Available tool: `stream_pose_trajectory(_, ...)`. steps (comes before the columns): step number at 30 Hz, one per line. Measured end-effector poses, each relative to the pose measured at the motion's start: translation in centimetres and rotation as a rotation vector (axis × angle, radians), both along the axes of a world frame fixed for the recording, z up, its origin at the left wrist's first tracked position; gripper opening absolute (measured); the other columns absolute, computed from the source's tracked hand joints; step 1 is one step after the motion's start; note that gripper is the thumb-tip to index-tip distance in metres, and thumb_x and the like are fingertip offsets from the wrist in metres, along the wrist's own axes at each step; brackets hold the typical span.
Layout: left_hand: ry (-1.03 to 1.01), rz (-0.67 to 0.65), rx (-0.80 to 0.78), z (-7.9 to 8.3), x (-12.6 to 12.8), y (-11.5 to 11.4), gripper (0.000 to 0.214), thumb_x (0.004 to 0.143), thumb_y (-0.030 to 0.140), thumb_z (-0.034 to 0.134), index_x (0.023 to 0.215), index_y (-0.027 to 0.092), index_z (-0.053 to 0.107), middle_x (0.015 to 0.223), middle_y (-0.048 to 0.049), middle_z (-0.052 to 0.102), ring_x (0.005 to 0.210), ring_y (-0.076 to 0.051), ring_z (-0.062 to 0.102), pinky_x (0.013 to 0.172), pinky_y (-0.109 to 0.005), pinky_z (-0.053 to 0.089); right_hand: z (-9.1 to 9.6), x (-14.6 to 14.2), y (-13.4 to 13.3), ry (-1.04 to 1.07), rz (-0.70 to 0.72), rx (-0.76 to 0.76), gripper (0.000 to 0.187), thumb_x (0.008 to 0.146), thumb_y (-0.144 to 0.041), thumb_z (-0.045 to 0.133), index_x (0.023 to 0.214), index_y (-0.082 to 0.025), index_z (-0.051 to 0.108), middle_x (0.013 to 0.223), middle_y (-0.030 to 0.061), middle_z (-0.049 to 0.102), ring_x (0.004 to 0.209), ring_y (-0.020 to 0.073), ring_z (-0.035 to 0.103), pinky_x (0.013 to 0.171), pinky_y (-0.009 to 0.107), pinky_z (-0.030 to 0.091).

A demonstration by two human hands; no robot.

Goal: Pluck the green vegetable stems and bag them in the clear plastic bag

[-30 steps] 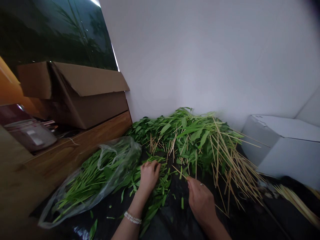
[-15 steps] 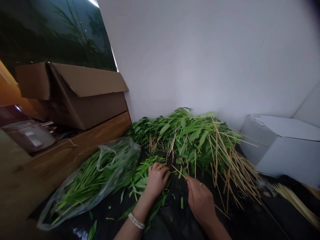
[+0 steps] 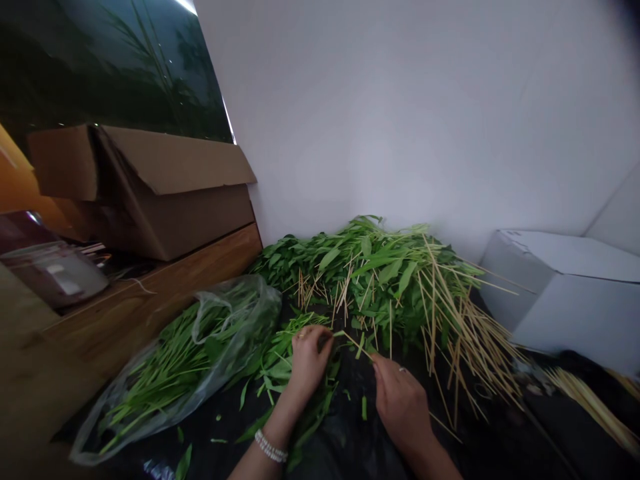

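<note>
Right hand (image 3: pixel 403 393): grip closed, pinching a thin wooden skewer (image 3: pixel 353 339), tip between 10 and 11 o'clock. Left hand (image 3: pixel 309 353): grip closed at the fingertips on a short green stem (image 3: pixel 339 333), its free end at the skewer tip; contact cannot be confirmed. Black plastic sheet (image 3: pixel 360 440) runs between the forearms to 6 o'clock. Boundaries: heaped leafy greens (image 3: pixel 385 267), 12 o'clock; clear bag (image 3: pixel 270 300) edge, 9 o'clock; white box (image 3: pixel 575 300), toward 3 o'clock.

Wooden sticks (image 3: pixel 467 327), glossy plastic sheet (image 3: pixel 357 437)
</note>
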State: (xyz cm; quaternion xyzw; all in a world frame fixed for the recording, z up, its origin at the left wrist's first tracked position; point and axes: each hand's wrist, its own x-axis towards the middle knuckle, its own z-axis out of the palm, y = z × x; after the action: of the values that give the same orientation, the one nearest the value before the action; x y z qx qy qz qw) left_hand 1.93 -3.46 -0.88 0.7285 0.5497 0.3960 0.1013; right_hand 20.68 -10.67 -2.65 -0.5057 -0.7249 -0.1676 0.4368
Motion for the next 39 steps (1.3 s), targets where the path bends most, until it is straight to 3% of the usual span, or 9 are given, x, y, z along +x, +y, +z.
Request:
stream_pose_trajectory(3, -0.372, -0.028, 0.06, 0.4, -0.7, 0.4, 0.02, 0.081, 0.028, 0.061, 0.097, 0.018, 0.069, 0.094, -0.0082, 0.07, 0.091, -0.022, 0.063, 0.085, -0.036, 0.046, -0.1, 0.0, 0.0, -0.005, -0.004, -0.003, 0.028, 0.096, -0.014, 0.034, 0.103, -0.014, 0.061, 0.086, 0.0059, 0.069, 0.077, 0.0159, 0.065, 0.072, 0.027, 0.044)
stream_pose_trajectory(6, -0.651, -0.106, -0.104, 0.7, -0.9, 0.5, 0.036, 0.076, 0.037, 0.068, 0.105, 0.015, 0.07, 0.095, -0.0099, 0.073, 0.087, -0.023, 0.066, 0.082, -0.034, 0.05, -0.3, 0.0, 0.1, -0.015, -0.006, -0.009, 0.029, 0.097, -0.015, 0.034, 0.105, -0.014, 0.062, 0.087, 0.0061, 0.07, 0.078, 0.0157, 0.065, 0.072, 0.027, 0.044)
stream_pose_trajectory(9, -0.763, -0.24, -0.295, 1.1, -0.6, 0.1, 0.044, 0.074, 0.041, 0.071, 0.108, 0.014, 0.07, 0.089, -0.0092, 0.075, 0.085, -0.022, 0.067, 0.08, -0.033, 0.051, -0.5, 0.1, 0.1, -0.044, -0.03, -0.016, 0.03, 0.098, -0.016, 0.035, 0.108, -0.013, 0.063, 0.086, 0.0063, 0.069, 0.075, 0.0156, 0.065, 0.069, 0.026, 0.043)
stream_pose_trajectory(17, -0.735, -0.462, -0.469, 1.3, -0.1, -0.8, 0.035, 0.081, 0.038, 0.065, 0.107, 0.016, 0.072, 0.098, -0.0078, 0.074, 0.091, -0.021, 0.064, 0.087, -0.031, 0.047, -0.4, 0.2, 0.0, -0.097, -0.062, -0.055, 0.035, 0.099, -0.02, 0.031, 0.112, -0.015, 0.064, 0.078, 0.004, 0.067, 0.067, 0.0138, 0.063, 0.063, 0.025, 0.04)
stream_pose_trajectory(21, -0.794, -0.442, -0.544, 1.6, -0.1, -1.0, 0.033, 0.083, 0.039, 0.062, 0.104, 0.016, 0.073, 0.095, -0.0075, 0.073, 0.085, -0.02, 0.064, 0.078, -0.028, 0.049, -0.4, 0.1, -0.1, -0.105, -0.064, -0.055, 0.036, 0.1, -0.021, 0.031, 0.112, -0.016, 0.064, 0.077, 0.0036, 0.066, 0.066, 0.0134, 0.062, 0.062, 0.025, 0.04)
stream_pose_trajectory(25, -0.78, -0.393, -0.501, 1.6, 0.1, -0.9, 0.034, 0.082, 0.042, 0.063, 0.097, 0.014, 0.075, 0.083, -0.0066, 0.073, 0.074, -0.017, 0.062, 0.071, -0.025, 0.047, -0.4, 0.1, -0.1, -0.114, -0.064, -0.045, 0.038, 0.1, -0.021, 0.028, 0.111, -0.015, 0.064, 0.076, 0.0039, 0.065, 0.065, 0.0138, 0.061, 0.061, 0.026, 0.039)
stream_pose_trajectory(39, -0.717, -0.347, -0.428, 1.2, 0.1, -0.5, 0.037, 0.079, 0.046, 0.066, 0.097, 0.014, 0.075, 0.084, -0.0073, 0.073, 0.074, -0.018, 0.062, 0.073, -0.027, 0.048, -0.4, 0.1, -0.2, -0.131, -0.089, -0.064, 0.037, 0.098, -0.02, 0.031, 0.112, -0.017, 0.065, 0.074, 0.0041, 0.065, 0.063, 0.0141, 0.06, 0.059, 0.025, 0.041)
